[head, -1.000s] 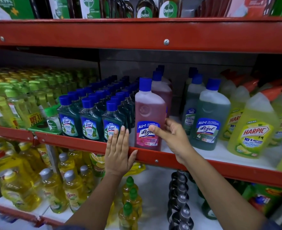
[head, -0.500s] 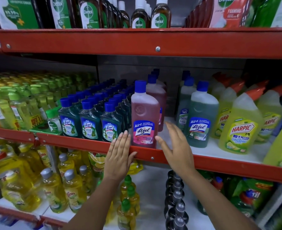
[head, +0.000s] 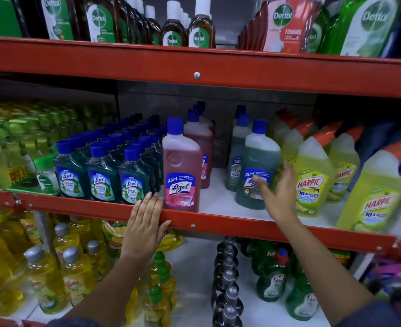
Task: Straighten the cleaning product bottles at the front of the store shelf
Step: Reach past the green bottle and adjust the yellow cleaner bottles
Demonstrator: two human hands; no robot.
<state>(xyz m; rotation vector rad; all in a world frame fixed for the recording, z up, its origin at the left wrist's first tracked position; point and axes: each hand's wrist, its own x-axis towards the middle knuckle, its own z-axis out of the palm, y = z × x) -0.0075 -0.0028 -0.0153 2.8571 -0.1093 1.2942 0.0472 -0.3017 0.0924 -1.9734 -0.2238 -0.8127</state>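
The pink Lizol bottle (head: 181, 166) stands upright at the very front of the middle shelf, its base just behind the red shelf edge (head: 218, 223), label facing out. Directly behind it a second pink bottle (head: 200, 147) sits in the same file. To its right, across a bare patch of white shelf, the green Lizol bottle (head: 258, 166) stands a little back from the edge, tilted slightly — the right hand (head: 278, 197) is at it, fingers spread and loose, thumb across the label, not closed around the bottle; whether the palm touches is hard to tell. The left hand (head: 145, 227) lies flat over the red shelf edge, fingers straight and together, fingertips just beside the pink bottle's lower left corner, holding nothing. Left of that, three small dark-green Lizol bottles (head: 102, 173) line the front in a neat row. Right of the green bottle stand yellow Harpic bottles (head: 313, 178) with orange angled caps — the nearest ones leaning
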